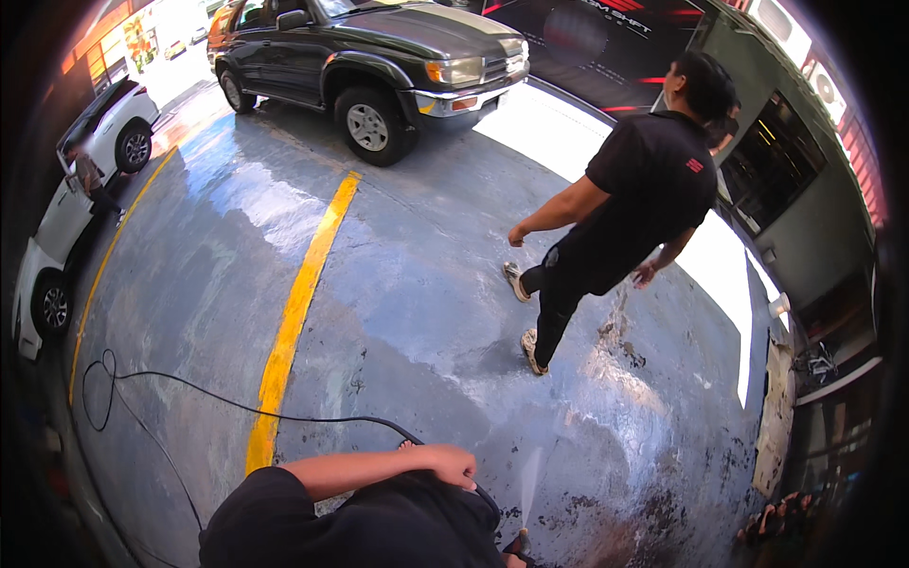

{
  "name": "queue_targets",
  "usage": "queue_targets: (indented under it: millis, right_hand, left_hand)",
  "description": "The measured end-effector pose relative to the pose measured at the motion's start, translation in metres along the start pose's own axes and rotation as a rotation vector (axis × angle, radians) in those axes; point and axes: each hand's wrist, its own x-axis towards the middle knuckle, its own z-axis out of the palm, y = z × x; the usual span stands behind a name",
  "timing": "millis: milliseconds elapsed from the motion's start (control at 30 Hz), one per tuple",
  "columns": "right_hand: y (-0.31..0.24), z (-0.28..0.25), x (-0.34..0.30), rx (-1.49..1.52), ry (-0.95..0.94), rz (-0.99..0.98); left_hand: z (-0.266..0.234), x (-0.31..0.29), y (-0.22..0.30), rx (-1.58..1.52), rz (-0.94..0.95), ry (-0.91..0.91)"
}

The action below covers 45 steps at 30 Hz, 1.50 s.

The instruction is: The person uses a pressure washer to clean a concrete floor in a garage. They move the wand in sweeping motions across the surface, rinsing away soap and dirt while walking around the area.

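My left hand [453, 465] is closed around a thin black hose [331, 418], close in front of my body. From there the hose runs off to the left across the floor and loops near the far yellow line. At the lower edge, a sliver of my right hand [514, 561] shows at a dark pressure-washer spray gun [520, 542]; most of that hand is out of the picture. A white fan of water [531, 481] shoots forward from the nozzle onto the wet, blue-grey painted floor [426, 312].
A person in black [634, 208] walks ahead on the right. A dark SUV [379, 66] stands at the back. White cars [66, 218] line the left, with another person [87, 175] beside one. Yellow lines [303, 303] cross the floor; a building wall [805, 189] bounds the right.
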Motion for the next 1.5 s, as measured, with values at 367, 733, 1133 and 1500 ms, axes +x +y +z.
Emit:
queue_targets:
  millis: [367, 733, 1133, 1500]
  right_hand:
    - [-0.082, -0.007, -0.035, -0.05, 0.181, 0.013]
    - [-0.168, -0.073, 0.041, -0.095, 0.04, 0.01]
    - [-0.357, -0.203, 0.145, -0.209, 0.002, -0.123]
    - [-0.544, -0.163, 0.236, -0.4, -0.127, -0.271]
  left_hand:
    - [-0.077, 0.012, -0.007, -0.035, -0.149, -0.048]
    - [-0.118, 0.133, 0.003, -0.069, -0.217, -0.184]
    - [-0.194, 0.303, 0.07, 0.014, -0.24, -0.195]
    - [-0.27, 0.348, 0.044, -0.081, -0.256, 0.113]
